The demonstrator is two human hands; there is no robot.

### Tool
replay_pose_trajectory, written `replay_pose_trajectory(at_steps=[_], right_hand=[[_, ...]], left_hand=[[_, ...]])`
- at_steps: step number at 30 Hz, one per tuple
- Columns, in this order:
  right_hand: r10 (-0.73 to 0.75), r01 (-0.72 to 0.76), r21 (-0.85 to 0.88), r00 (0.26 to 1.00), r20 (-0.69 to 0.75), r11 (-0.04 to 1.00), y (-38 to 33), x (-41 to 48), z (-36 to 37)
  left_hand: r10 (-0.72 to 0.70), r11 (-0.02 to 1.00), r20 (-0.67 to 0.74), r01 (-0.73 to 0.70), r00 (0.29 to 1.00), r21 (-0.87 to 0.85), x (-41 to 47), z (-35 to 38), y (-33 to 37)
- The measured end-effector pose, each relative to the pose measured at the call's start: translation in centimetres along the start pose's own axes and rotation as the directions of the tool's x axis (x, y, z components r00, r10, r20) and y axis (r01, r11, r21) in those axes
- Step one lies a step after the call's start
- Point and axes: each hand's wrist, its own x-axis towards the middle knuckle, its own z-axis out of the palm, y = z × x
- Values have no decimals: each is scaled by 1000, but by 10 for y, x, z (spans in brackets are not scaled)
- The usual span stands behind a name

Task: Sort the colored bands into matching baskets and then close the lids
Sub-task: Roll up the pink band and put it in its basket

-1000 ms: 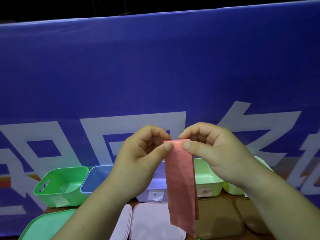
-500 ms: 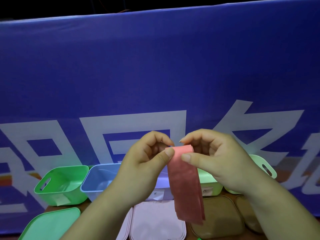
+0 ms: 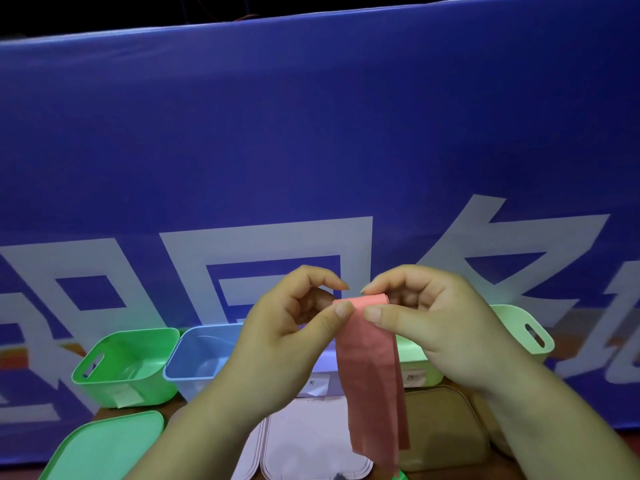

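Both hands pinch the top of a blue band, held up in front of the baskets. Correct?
No. The band is pink-red, not blue. The head view shows the left hand and the right hand both pinching its top edge, in front of the baskets.

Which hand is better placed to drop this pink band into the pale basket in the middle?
Left, probably. Both hands pinch the pink band at its top edge, but the left hand is held just above the pale basket, while the right hand sits over the light green basket further right.
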Motion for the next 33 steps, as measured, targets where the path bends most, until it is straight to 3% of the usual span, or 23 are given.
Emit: replay_pose_trajectory(at_steps=[10, 17, 23, 29, 33], right_hand=[[100, -100, 73, 995, -5, 992, 3, 0, 4], [67, -66, -91, 998, 4, 994, 4, 0, 8], [45, -44, -130, 999, 7, 991, 4, -2, 11], [9, -5, 82, 999, -49, 997, 9, -7, 15], [-16, 20, 92, 999, -41, 996, 10, -10, 18]], left_hand=[[20, 999, 40, -21, 999, 29, -4, -6, -6], [13, 1000, 10, -13, 1000, 21, -4, -8, -9], [47, 999, -2, -47, 999, 10, -7, -8, -12], [26, 999, -33, -28, 999, -46, -9, -6, -14], [-33, 996, -33, 30, 999, -89, -10, -4, -16]])
